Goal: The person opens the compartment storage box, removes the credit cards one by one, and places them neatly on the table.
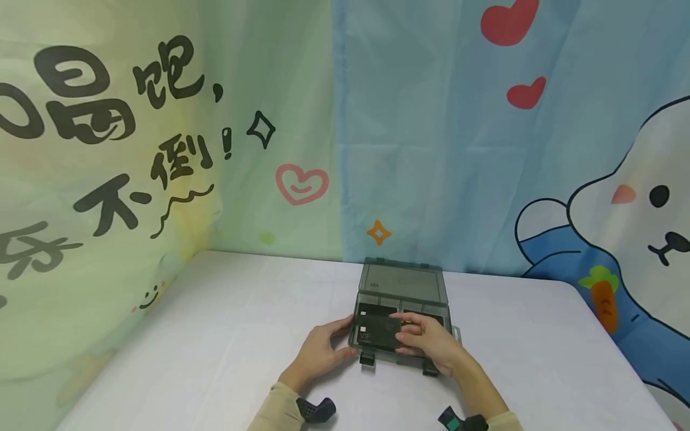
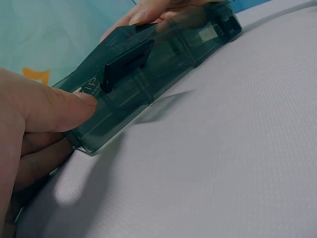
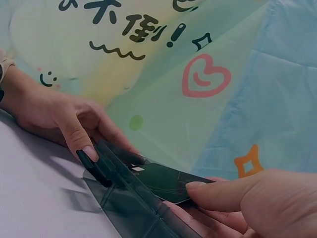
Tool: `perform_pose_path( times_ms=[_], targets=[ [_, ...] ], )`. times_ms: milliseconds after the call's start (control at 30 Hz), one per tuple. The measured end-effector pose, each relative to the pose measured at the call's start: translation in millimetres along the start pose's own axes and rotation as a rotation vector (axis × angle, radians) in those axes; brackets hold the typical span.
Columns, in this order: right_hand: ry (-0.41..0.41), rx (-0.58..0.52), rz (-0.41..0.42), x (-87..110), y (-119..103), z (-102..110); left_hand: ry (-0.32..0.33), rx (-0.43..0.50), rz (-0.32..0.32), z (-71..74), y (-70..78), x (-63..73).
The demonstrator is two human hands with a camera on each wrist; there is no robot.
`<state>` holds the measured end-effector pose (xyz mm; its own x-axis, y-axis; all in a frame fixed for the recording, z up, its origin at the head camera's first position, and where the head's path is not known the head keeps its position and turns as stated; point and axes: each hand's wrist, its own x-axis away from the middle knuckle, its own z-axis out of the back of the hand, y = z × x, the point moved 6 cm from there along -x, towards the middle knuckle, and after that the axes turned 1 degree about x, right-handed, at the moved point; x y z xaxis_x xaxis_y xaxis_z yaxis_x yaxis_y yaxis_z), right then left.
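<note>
A translucent dark plastic case (image 1: 403,284) lies on the white table with its hinged lid swung back. My left hand (image 1: 322,348) holds the case at its left side, the thumb on the front corner in the left wrist view. Between thumb and fingers, my right hand (image 1: 433,342) pinches the right end of a black card (image 1: 379,334) marked VIP. This card lies tilted over the case's front left part, as the right wrist view shows. Behind it another dark card (image 1: 377,309) sits in the back left compartment. The right hand partly hides the right compartments.
Two dark latches, one of them the left latch (image 1: 367,359), jut from the case's front edge. The white table (image 1: 242,335) extends around the case. A printed cloth (image 1: 399,131) hangs along the table's back edge and left side.
</note>
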<state>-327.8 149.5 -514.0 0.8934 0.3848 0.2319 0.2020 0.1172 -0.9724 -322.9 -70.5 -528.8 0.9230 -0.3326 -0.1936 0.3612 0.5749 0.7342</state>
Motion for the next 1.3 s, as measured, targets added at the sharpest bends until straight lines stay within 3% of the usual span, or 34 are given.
perform_pose_path(
  times_ms=[1300],
  targets=[
    [0.031,-0.05,0.01,2.2,-1.5,0.7,-0.011,0.003,-0.011,-0.2,0.6,-0.4]
  ],
)
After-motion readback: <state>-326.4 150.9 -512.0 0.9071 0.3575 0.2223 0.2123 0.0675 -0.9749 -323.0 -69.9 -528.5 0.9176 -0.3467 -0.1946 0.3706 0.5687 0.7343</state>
